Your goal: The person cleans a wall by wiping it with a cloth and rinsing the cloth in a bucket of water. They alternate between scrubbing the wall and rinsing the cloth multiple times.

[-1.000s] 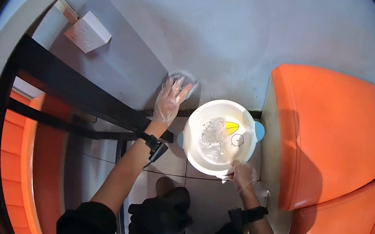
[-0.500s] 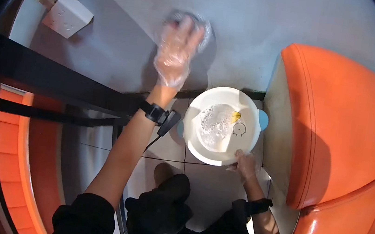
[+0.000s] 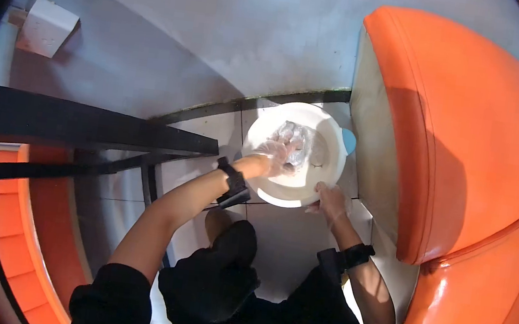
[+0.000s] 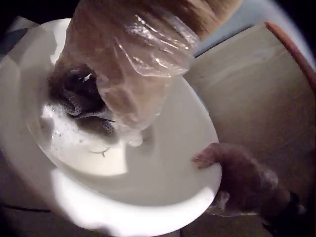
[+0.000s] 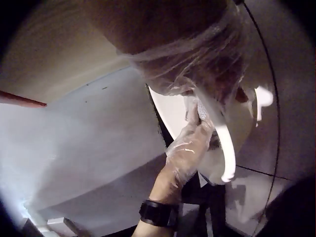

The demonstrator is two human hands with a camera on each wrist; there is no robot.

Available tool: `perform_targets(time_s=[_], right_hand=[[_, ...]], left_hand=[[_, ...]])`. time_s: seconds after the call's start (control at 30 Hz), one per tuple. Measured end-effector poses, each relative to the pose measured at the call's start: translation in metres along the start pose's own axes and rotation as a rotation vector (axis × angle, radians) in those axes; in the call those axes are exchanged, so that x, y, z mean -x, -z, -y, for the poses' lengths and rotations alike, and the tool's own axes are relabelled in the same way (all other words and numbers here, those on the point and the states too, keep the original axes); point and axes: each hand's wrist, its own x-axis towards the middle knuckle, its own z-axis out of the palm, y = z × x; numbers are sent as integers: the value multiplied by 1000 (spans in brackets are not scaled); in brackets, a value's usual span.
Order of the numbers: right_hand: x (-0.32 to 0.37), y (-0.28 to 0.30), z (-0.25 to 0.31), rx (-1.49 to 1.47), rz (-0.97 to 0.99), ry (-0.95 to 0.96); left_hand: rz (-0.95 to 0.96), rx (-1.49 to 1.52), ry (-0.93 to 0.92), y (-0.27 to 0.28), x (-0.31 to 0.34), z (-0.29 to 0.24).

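A white basin (image 3: 283, 201) with a blue handle (image 3: 348, 142) and soapy water inside stands on the tiled floor. My left hand (image 3: 271, 153), in a clear plastic glove, reaches down into it. In the left wrist view its fingers are curled round a bunched dark grey cloth (image 4: 81, 96), low over the suds. The glove hides part of the cloth. With my right hand (image 3: 331, 201), gloved as well, I grip the near right rim; in the left wrist view the thumb of the right hand (image 4: 237, 168) lies over the rim's inner side.
An orange padded seat (image 3: 463, 135) stands close on the right. Black bars of a frame (image 3: 89, 122) run along the left, with another orange seat (image 3: 13, 216) beyond. A grey wall (image 3: 237, 23) with a white socket box (image 3: 48, 27) rises behind the basin.
My left hand has moved up the wall with the cloth, then down off it into the basin. My right hand has kept its hold on the rim. The head view has shifted.
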Motion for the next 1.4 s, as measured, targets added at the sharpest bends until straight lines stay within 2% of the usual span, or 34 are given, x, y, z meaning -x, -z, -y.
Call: perform_targets(time_s=[0.03,0.1,0.13,0.2,0.23,0.27,0.43,0.47,0.53,0.63,0.67,0.7,0.73,0.83,0.9,0.93,1.0,1.03,1.13,1.2,1.27,1.3,1.33,1.37,1.4], right_hand=[[-30,10,-28,1,4,-3],[-100,35,-96,707,269,588],[-80,28,-79,705,268,582],[-18,3,-16,-43,8,-27],[-17,3,-16,-42,6,-34],[-17,2,-15,-69,17,-66],[-28,7,-21,-43,17,-92],[-37,8,-25,-6,37,-53],[-49,11,-30,21,50,-20],[-58,10,-31,139,74,-12],[-60,5,-33,184,-128,120],[-57,-1,-30,230,-332,248],[-52,-6,-28,226,-336,242],[-35,-21,-11,234,-402,533],[-25,-25,5,247,-447,725],[-23,-23,13,265,-244,1021],[-11,-40,17,258,-30,841],[-18,-47,11,124,50,763],[-31,-56,5,-59,41,741],[-33,-52,2,-93,55,794],[-36,-54,-3,-57,36,781],[-31,-54,0,-58,38,780],[-21,-54,6,74,-50,686],[-14,-55,12,202,-135,590],[-10,-56,14,200,-134,589]], left_hand=[[-29,50,43,-9,-6,-2],[-18,193,116,-35,-33,5],[-12,194,114,-40,-43,9],[34,-302,31,-48,-54,13],[-205,-148,-5,-57,-43,16],[-201,-146,-6,-58,-43,19],[-251,519,145,-64,-59,27],[-394,181,-160,-80,-58,41],[-252,1319,336,-41,-22,12],[-174,1862,199,-30,-6,13],[-188,1801,317,-28,-1,14],[-182,1796,319,-26,1,16],[-165,1826,310,-24,5,18],[-119,1889,233,-22,14,20],[-56,1949,97,-21,16,22],[-50,1947,97,-21,17,20],[-42,1991,56,-19,23,12],[-39,1990,54,-18,24,8],[-194,2119,26,-12,31,-6],[-227,2135,6,-6,31,-15],[-261,2155,-10,-6,33,-23],[-214,2151,-12,-6,34,-27],[-166,2146,-14,-4,36,-34],[-303,2086,-53,-4,35,-44],[-323,1990,-24,-8,32,-44]])
